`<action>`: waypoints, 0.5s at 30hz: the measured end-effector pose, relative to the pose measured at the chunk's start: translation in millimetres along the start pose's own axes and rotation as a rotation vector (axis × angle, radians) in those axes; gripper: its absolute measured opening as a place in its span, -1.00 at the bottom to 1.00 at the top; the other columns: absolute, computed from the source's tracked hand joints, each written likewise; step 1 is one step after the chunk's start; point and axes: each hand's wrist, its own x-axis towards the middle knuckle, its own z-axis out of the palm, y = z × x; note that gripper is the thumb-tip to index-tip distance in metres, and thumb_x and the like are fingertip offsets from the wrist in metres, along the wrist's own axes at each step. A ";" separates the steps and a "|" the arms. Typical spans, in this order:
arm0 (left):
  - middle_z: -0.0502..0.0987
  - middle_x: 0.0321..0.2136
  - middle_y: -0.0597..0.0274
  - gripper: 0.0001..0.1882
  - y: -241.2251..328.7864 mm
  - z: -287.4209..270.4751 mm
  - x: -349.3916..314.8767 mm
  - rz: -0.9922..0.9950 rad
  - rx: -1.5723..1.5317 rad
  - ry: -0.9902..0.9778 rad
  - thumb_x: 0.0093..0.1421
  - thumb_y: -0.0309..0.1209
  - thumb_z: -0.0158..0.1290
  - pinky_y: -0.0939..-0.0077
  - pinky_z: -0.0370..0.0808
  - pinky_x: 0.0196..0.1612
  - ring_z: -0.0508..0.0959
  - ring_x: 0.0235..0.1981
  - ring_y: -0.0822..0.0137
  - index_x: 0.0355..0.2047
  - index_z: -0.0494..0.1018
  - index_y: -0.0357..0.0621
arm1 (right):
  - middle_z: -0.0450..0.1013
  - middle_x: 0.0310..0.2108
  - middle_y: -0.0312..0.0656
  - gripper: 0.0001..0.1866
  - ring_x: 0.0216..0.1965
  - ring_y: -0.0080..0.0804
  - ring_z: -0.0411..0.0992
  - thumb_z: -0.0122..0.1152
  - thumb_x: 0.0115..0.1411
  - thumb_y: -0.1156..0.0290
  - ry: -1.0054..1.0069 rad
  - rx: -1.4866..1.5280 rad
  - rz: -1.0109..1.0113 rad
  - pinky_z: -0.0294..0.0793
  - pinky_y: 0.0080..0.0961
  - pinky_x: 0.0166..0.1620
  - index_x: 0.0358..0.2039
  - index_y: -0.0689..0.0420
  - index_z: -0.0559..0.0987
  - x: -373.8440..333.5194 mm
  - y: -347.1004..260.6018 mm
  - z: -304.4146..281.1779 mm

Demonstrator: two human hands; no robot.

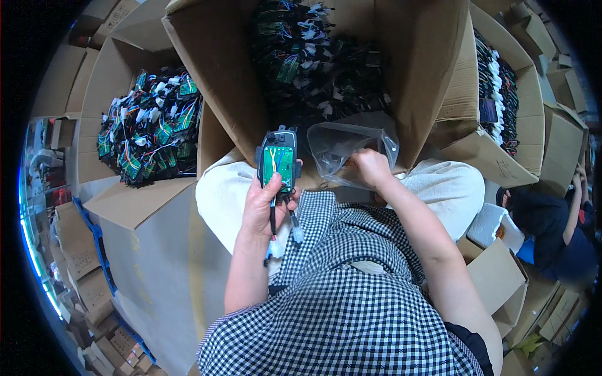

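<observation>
My left hand [259, 210] is closed around a dark plastic device housing [291, 139] with a green circuit board [276, 164] set in its open face. My thumb presses on the lower part of the board. Cables hang below that hand and end in white connectors [275, 249]. To the right, my right hand [371, 168] reaches into the mouth of a clear plastic bag [327, 139]. Its fingers are curled together, and what they pinch, if anything, is hidden. Small brownish bits, too small to name, show by the fingertips.
Ahead stands a large cardboard box [419, 75] holding stacked wired boards [300, 59]. Boxes of similar boards stand left [150, 128] and right [498, 94]. A co-worker [552, 219] sits at far right near a white foam box [488, 225]. A blue pallet [100, 241] lies left.
</observation>
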 end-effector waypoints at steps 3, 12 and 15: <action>0.39 0.00 -0.10 -0.53 -21.0 -3.1 -11.7 0.013 -0.112 0.009 0.26 -0.37 -0.02 0.40 0.60 -0.42 0.57 -0.30 0.12 0.16 0.16 -0.01 | 0.51 -0.28 -0.17 -0.83 -0.19 -0.16 0.48 0.03 0.01 0.45 -0.065 -0.152 0.030 0.50 -0.27 -0.16 -0.41 0.09 0.59 -5.6 14.3 30.4; 0.44 -0.06 -0.05 -0.54 -39.5 -9.1 -28.7 -0.149 -0.136 -0.050 0.29 -0.27 -0.03 0.76 0.28 -0.64 0.39 -0.63 0.51 0.15 0.13 0.03 | 0.52 -0.40 -0.23 -0.95 -0.37 -0.36 0.48 0.13 0.03 0.57 0.196 0.637 0.275 0.45 -0.40 -0.32 -0.46 0.17 0.55 -8.6 20.4 -1.8; 0.38 0.03 -0.09 -0.55 -42.9 -8.4 -21.8 -0.083 -0.088 -0.008 0.29 -0.26 -0.05 0.76 0.28 -0.63 0.35 -0.63 0.50 0.14 0.16 -0.08 | 0.50 -0.44 -0.34 -0.96 -0.51 -0.61 0.38 0.22 0.13 0.53 0.175 1.305 0.490 0.35 -0.64 -0.46 -0.40 0.15 0.53 -20.3 -9.4 -52.2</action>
